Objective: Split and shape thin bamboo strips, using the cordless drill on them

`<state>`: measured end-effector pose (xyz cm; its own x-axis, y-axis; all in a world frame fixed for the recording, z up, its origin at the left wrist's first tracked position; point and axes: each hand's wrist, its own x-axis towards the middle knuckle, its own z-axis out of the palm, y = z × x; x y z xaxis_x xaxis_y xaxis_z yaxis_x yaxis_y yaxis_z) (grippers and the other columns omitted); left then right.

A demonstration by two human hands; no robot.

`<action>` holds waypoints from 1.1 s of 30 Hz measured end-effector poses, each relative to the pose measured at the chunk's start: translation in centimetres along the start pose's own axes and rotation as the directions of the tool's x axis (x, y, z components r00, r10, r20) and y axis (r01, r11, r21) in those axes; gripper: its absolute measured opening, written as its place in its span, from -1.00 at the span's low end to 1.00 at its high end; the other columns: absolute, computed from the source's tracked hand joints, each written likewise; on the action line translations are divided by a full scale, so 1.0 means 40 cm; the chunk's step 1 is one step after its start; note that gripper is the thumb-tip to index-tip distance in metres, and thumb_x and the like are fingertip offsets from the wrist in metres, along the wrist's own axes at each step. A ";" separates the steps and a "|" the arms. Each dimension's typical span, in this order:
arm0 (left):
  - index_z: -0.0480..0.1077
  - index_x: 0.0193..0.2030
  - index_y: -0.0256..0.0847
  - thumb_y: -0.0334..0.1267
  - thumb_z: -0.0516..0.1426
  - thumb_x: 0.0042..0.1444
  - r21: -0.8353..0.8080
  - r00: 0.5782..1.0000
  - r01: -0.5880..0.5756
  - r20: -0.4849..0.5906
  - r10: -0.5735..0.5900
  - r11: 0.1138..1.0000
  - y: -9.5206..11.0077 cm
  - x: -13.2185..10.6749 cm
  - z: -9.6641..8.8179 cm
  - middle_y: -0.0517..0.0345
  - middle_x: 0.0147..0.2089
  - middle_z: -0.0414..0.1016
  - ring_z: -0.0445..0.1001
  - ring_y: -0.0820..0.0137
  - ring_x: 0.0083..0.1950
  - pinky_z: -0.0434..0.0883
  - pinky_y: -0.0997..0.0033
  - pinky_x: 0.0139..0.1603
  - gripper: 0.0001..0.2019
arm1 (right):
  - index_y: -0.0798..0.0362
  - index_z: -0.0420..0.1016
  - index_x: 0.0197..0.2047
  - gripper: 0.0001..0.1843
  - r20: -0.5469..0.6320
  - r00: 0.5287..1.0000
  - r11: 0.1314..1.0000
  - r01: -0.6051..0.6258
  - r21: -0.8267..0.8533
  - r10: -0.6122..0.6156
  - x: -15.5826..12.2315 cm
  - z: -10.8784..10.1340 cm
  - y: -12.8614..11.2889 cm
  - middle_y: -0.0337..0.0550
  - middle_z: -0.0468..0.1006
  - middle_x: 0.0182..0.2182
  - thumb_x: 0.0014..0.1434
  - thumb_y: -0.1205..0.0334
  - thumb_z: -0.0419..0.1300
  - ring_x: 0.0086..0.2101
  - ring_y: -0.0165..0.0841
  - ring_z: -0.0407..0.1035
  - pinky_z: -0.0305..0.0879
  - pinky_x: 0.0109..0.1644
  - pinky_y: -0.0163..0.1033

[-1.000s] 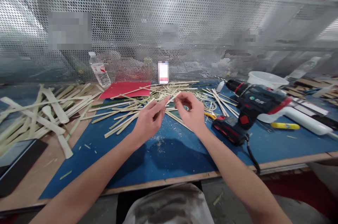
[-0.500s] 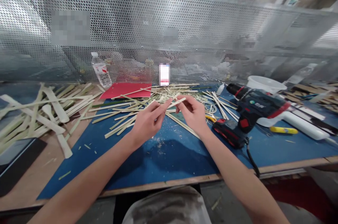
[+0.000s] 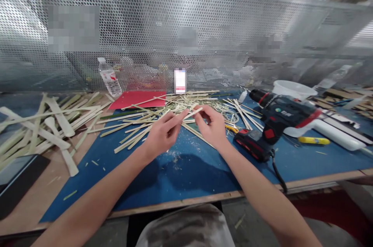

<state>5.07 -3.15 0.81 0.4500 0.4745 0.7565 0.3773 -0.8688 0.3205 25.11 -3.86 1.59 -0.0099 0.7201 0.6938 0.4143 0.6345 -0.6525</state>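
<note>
Between my two hands is a short, pale bamboo strip, tilted up to the right over the blue mat. My left hand is closed on its left end, the index finger stretched along it. The fingertips of my right hand pinch the right part of the strip. Beneath and behind both hands lies a loose heap of thin bamboo strips. Some strips fan out toward the left and right. Fine pale shavings are scattered on the mat below my hands.
A cordless drill stands at the right, near a yellow marker-like tool and a white tub. Wider bamboo pieces pile up at the left. A water bottle, red sheet and lit phone line the mesh panel.
The hands and the bamboo strip keep nearly the same pose; the right fingertips sit slightly further left along the strip. The view has shifted a little.
</note>
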 end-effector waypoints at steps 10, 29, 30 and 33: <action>0.45 0.27 -0.20 -0.28 0.05 0.42 0.126 0.977 0.184 -0.134 -0.167 0.975 -0.017 0.013 -0.018 0.01 -0.05 0.63 0.55 0.40 -0.16 0.44 0.44 -0.06 -0.65 | 0.08 0.44 -0.09 -0.70 0.046 0.986 0.978 -0.167 0.129 0.162 0.012 0.010 0.014 -0.22 0.50 -0.38 0.33 0.00 0.18 -0.44 -0.51 0.38 0.34 -0.33 -0.36; 0.41 -0.12 -0.15 0.00 -0.13 0.50 0.468 0.863 0.291 0.247 -0.440 0.834 -0.047 0.010 0.005 0.03 -0.15 0.63 0.60 0.21 -0.11 0.27 0.36 -0.27 -0.60 | 0.04 0.53 -0.19 -0.83 0.464 0.819 0.791 0.020 -0.612 0.339 -0.044 0.079 0.123 -0.15 0.56 -0.18 0.29 0.18 0.13 -0.25 -0.41 0.42 0.07 -0.23 -0.34; 0.40 -0.16 -0.15 0.02 -0.13 0.50 0.493 0.853 0.294 0.250 -0.457 0.819 -0.047 0.011 0.004 0.04 -0.17 0.62 0.60 0.21 -0.12 0.26 0.36 -0.28 -0.60 | 0.05 0.53 -0.20 -0.83 0.459 0.817 0.789 0.007 -0.615 0.350 -0.045 0.079 0.125 -0.14 0.56 -0.18 0.29 0.18 0.14 -0.25 -0.41 0.42 0.08 -0.23 -0.34; 0.38 -0.22 -0.14 0.07 -0.13 0.49 0.539 0.827 0.299 0.265 -0.495 0.787 -0.049 0.013 0.001 0.04 -0.17 0.63 0.61 0.20 -0.12 0.25 0.35 -0.28 -0.57 | 0.05 0.53 -0.10 -0.81 0.421 0.824 0.787 -0.047 -0.615 0.378 -0.042 0.080 0.130 -0.12 0.56 -0.16 0.27 0.18 0.17 -0.23 -0.38 0.43 0.12 -0.22 -0.34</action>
<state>4.61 -1.18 0.55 0.3999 0.8604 0.3159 0.8681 -0.4661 0.1708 24.35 -0.89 -3.96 -0.2350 0.9518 0.1970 0.8863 0.2931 -0.3586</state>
